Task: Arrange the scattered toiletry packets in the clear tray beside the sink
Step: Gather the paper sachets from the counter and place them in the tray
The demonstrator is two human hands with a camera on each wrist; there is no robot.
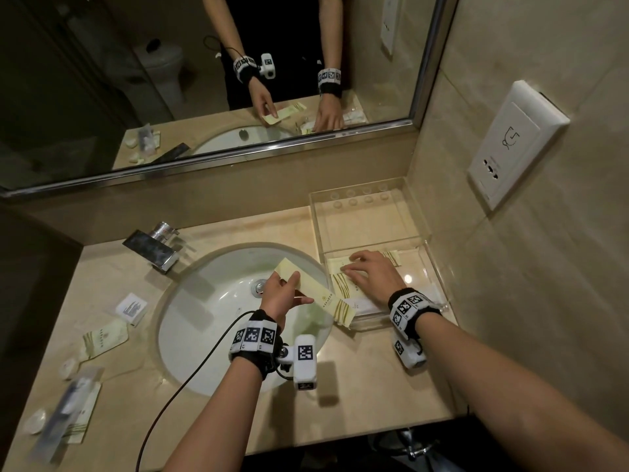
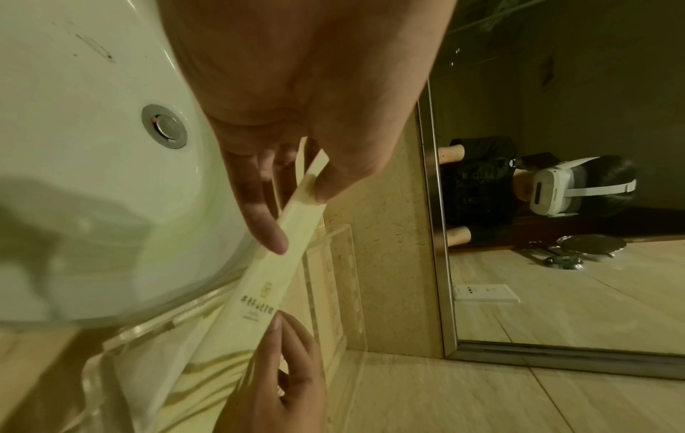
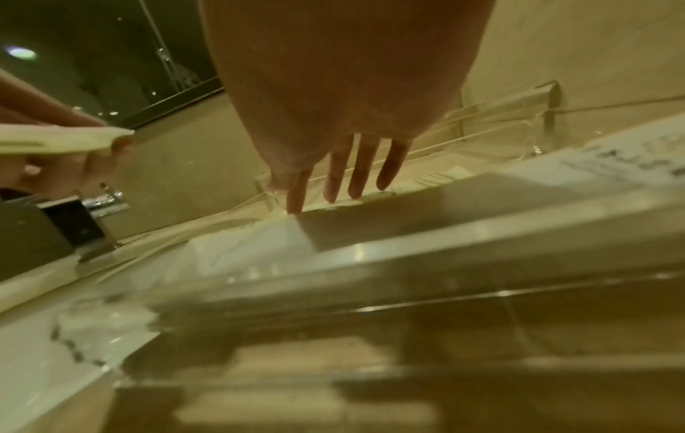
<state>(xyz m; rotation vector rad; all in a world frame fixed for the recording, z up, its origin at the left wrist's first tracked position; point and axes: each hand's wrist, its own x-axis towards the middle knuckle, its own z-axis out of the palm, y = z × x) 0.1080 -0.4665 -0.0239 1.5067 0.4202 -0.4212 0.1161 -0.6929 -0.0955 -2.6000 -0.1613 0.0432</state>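
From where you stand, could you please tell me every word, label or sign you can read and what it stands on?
Long box held by the left hand: gold logo with a line of capitals, too small to read.
Packet in the tray, under the right hand: vertical print, unreadable.
Pouch on the counter: brand print, unreadable.
White sachet: dark print, blurred.
Wall socket: a line drawing, no words.
Wrist bands: black-and-white square codes only.

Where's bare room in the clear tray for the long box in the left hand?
The clear acrylic tray has a bare rear compartment, bordered by the mirror wall, the right wall and the divider. The front compartment is crowded: the right hand presses pale yellow packets there. The left hand holds the long pale yellow box.
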